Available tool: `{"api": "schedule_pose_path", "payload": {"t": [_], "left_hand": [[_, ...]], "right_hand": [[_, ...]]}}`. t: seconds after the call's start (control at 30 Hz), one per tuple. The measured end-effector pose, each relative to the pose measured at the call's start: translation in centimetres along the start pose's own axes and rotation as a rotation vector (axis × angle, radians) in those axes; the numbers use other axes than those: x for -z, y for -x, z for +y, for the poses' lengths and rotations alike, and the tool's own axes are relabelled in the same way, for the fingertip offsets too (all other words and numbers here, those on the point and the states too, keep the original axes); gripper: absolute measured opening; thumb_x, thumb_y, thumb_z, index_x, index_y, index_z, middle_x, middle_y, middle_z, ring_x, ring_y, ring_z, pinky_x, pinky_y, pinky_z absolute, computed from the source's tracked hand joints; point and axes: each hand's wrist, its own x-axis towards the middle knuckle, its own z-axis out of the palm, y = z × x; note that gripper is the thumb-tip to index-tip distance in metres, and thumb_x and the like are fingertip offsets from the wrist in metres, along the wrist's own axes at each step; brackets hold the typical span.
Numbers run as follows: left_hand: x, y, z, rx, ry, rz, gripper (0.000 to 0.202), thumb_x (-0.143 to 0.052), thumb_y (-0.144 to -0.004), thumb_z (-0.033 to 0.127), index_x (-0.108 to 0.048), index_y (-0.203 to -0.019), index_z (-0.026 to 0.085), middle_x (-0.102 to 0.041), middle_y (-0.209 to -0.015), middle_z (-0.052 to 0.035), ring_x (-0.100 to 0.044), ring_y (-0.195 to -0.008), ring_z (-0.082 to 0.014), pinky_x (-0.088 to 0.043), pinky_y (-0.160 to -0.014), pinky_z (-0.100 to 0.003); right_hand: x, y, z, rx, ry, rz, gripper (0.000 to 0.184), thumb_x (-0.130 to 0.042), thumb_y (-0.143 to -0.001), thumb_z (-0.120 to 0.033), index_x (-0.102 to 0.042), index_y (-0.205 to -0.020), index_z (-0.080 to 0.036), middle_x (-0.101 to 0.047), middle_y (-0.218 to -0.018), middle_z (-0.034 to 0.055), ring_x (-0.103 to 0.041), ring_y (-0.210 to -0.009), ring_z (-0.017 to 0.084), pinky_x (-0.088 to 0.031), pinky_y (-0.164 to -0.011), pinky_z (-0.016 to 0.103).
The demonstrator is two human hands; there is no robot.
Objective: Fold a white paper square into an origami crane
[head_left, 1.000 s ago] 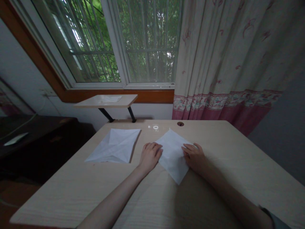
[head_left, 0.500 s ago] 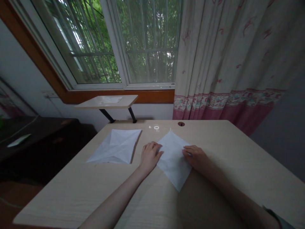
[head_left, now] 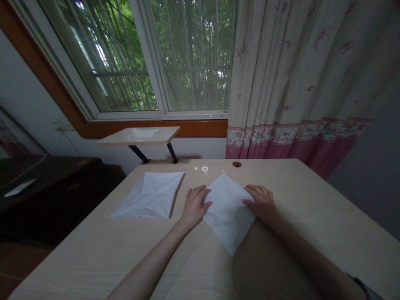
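A white sheet of thin paper or napkin point(head_left: 229, 212) lies on the table like a diamond, one corner toward me. My left hand point(head_left: 195, 204) covers its left corner, fingers bent lightly over the edge and thumb apart on the surface. At the right corner rests my right hand point(head_left: 261, 202), its fingertips and thumb spread on the sheet. Both hands touch the sheet; their palms hide what is beneath. To the left lies a second creased white sheet point(head_left: 153, 191), touched by neither hand.
The pale wooden table point(head_left: 312, 233) has a round cable hole point(head_left: 237, 164) near its back edge. A small raised shelf point(head_left: 168, 135) at the back left bears another white sheet point(head_left: 145, 133). Behind hang a curtain point(head_left: 281, 83) and a barred window point(head_left: 193, 62). A dark cabinet point(head_left: 71, 166) stands left.
My right hand has moved outward to the right corner, and more of the sheet's right side shows. My left hand stays at the left corner. The view has shifted slightly.
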Motion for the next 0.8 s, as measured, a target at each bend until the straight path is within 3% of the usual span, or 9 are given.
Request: {"api": "schedule_pose_path", "payload": {"t": [0.23, 0.47, 0.7, 0.8], "left_hand": [[0.22, -0.27, -0.26, 0.027, 0.013, -0.080, 0.038, -0.071, -0.085, 0.029, -0.061, -0.122, 0.026, -0.058, -0.139, -0.0092, -0.044, -0.135, -0.0301, -0.013, -0.116, -0.063], [0.16, -0.26, -0.35, 0.001, 0.029, -0.002, 0.038, -0.075, -0.081, 0.027, -0.063, -0.117, 0.026, -0.061, -0.128, -0.0089, -0.053, -0.124, -0.0276, -0.013, -0.116, -0.061], [0.15, -0.10, 0.04, 0.003, 0.008, 0.060, 0.036, -0.075, -0.080, 0.025, -0.064, -0.114, 0.027, -0.062, -0.123, -0.0059, -0.055, -0.120, -0.0275, -0.016, -0.115, -0.060], [0.25, -0.08, 0.16, 0.012, 0.009, 0.078, 0.037, -0.076, -0.079, 0.025, -0.063, -0.114, 0.026, -0.062, -0.121, -0.0057, -0.055, -0.118, -0.0276, -0.017, -0.115, -0.059]], "right_hand": [[0.07, -0.10, 0.04, -0.077, 0.014, -0.068, 0.033, -0.062, -0.088, -0.047, -0.071, -0.115, -0.029, -0.064, -0.131, 0.0068, -0.053, -0.116, 0.031, -0.037, -0.093, 0.048], [-0.07, -0.13, -0.22, -0.092, -0.058, 0.014, 0.035, -0.063, -0.085, -0.050, -0.068, -0.111, -0.027, -0.069, -0.119, 0.0076, -0.056, -0.110, 0.031, -0.035, -0.093, 0.047], [0.19, -0.08, -0.17, -0.043, -0.078, 0.099, 0.014, -0.062, -0.087, -0.035, -0.068, -0.097, -0.027, -0.073, -0.097, 0.0036, -0.061, -0.098, 0.027, -0.029, -0.095, 0.043], [0.41, -0.12, -0.02, -0.026, -0.104, 0.161, 0.013, -0.058, -0.089, -0.030, -0.069, -0.095, -0.027, -0.074, -0.090, 0.0022, -0.061, -0.093, 0.025, -0.027, -0.096, 0.041]]}}
